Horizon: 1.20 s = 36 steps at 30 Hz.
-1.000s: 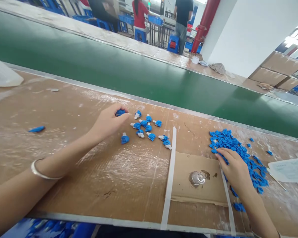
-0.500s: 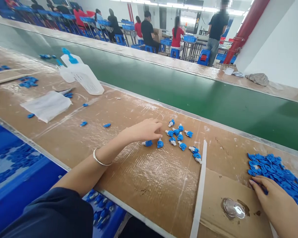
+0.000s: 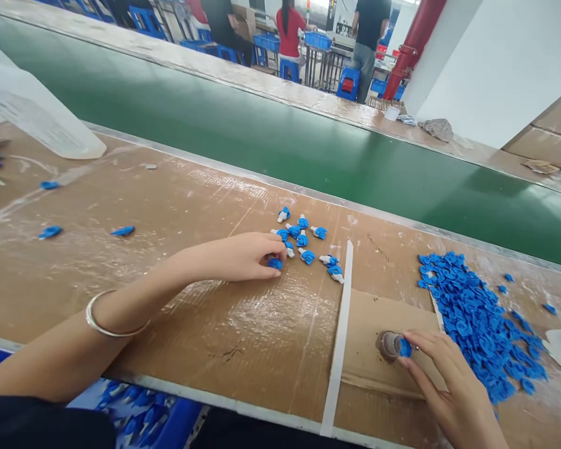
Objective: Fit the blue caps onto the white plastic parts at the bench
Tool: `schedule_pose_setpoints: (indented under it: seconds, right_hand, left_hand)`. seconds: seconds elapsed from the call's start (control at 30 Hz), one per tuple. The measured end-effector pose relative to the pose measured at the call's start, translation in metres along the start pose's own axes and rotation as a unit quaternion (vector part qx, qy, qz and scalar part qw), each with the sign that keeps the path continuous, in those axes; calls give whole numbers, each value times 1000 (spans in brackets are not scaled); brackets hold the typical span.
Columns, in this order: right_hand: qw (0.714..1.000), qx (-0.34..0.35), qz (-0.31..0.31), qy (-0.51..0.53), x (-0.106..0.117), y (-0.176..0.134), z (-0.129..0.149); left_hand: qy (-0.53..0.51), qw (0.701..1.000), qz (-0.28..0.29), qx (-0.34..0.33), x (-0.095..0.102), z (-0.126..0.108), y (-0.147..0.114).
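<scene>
My left hand (image 3: 247, 257) reaches over the middle of the table, its thumb and fingers closed around a blue part (image 3: 275, 264). Just beyond its fingertips lies a loose group of blue parts with white ends (image 3: 306, 256). On the right, my right hand (image 3: 449, 377) pinches a small blue plastic piece (image 3: 404, 347) between thumb and fingertips. That piece is at the mouth of a small round clear cup (image 3: 389, 345) on a cardboard sheet (image 3: 367, 368). A heap of blue pieces (image 3: 467, 312) spreads beside my right hand.
A white strip (image 3: 340, 337) divides the brown tabletop. White bottles (image 3: 42, 109) lie at the left, near scattered blue pieces (image 3: 123, 231). A blue bin (image 3: 177, 418) with parts sits below the front edge. Beyond runs a green belt (image 3: 243, 137); people are farther back.
The view has swung right and down. My right hand has gone from the heap's edge to the cup with a blue piece. My left hand has closed on a blue part.
</scene>
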State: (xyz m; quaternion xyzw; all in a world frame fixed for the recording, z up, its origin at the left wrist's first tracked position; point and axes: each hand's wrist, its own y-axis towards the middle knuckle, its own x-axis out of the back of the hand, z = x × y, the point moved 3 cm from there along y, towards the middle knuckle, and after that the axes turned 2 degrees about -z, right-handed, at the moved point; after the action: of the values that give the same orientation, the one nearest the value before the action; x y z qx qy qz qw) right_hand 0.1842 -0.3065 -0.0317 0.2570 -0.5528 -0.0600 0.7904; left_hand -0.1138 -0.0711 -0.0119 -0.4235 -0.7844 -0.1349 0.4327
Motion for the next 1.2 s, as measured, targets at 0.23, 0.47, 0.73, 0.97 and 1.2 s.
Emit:
schedule_pose_setpoints:
  seconds: [0.23, 0.47, 0.73, 0.97, 1.2]
  right_hand:
    - [962, -138, -86, 219, -6, -8, 22]
    - [798, -238, -194, 519, -55, -2, 58]
    - [781, -243, -202, 539, -83, -1, 81]
    - [926, -126, -218, 282, -74, 17, 97]
    - [954, -74, -234, 169, -78, 22, 125]
  left_hand:
    - [-644, 739, 181, 79, -82, -59, -11]
    - [-735, 643, 211, 47, -129, -75, -22]
    - [-764, 612, 203, 41, -136, -74, -22]
    - [-754, 632, 178, 19, -131, -76, -24]
    - [-734, 661, 146, 63, -132, -74, -29]
